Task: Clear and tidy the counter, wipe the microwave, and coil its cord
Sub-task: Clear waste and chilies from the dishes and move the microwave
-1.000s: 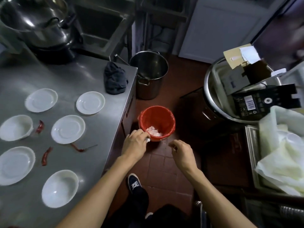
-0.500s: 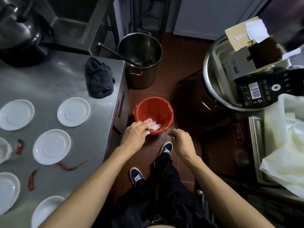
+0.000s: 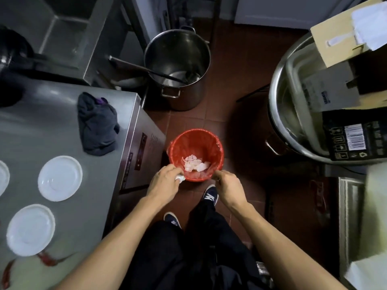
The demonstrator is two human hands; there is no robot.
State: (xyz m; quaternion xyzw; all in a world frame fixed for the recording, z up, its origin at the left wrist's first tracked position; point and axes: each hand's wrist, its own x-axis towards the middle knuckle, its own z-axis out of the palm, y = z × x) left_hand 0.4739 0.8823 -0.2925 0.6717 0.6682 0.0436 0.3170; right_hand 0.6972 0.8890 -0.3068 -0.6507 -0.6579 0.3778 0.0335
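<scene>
Looking down through the head camera, I see both forearms reaching forward and down from the bottom of the frame toward a red bin (image 3: 196, 151) on the tiled floor. My left hand (image 3: 164, 182) hangs at the bin's near-left rim, fingers curled around a small white wad of paper (image 3: 180, 178). My right hand (image 3: 227, 186) is at the near-right rim with fingers curled inward; I cannot tell whether it pinches the red liner or holds nothing. Pale crumpled scraps (image 3: 195, 165) lie inside the bin.

On the left the steel table (image 3: 62, 130) carries a dark rumpled cloth (image 3: 97, 126) near its far corner, two white saucers (image 3: 60, 178) nearer me, and red dried chillies (image 3: 47, 259) at the near edge. A steel stockpot (image 3: 178, 65) stands on the floor beyond the bin.

For writing, a black carton (image 3: 354, 141) on the right bears a barcode label and handling symbols; its text is too blurred to read. My shoe (image 3: 210, 194) shows a white logo, not legible.
</scene>
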